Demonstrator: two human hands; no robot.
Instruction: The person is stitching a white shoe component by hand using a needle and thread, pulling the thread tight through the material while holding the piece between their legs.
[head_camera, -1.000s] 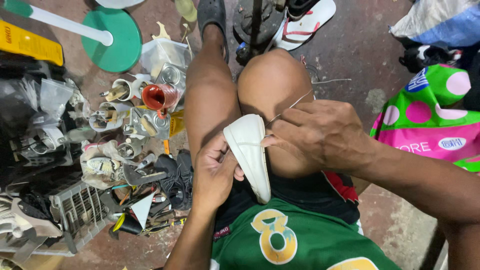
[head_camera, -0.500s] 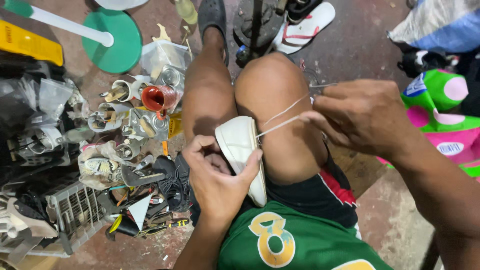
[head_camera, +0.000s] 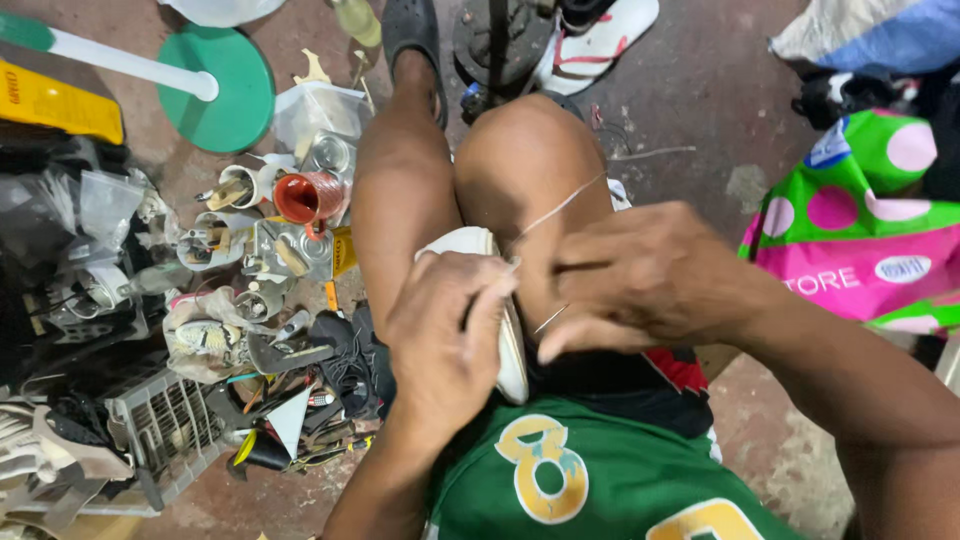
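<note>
A white shoe (head_camera: 510, 350) rests sole-edge up between my bare knees (head_camera: 520, 160). My left hand (head_camera: 445, 335) wraps over the shoe and holds it against my thigh. My right hand (head_camera: 640, 275) sits just to the right of it, fingers pinched on a thin pale thread (head_camera: 560, 205) that runs up across my right knee. A short metal needle or awl tip (head_camera: 550, 318) shows under my right fingers. Most of the shoe is hidden beneath both hands.
To the left lies a heap of tools, tins, a red thread spool (head_camera: 310, 195) and a wire basket (head_camera: 165, 425). A green round stand base (head_camera: 225, 90) is upper left. Sandals (head_camera: 595, 40) lie ahead, and a pink and green dotted bag (head_camera: 860, 230) is at right.
My right hand has come back in from the right towards the shoe, shortening the stretched thread. My left hand has shifted further over the shoe, covering more of it.
</note>
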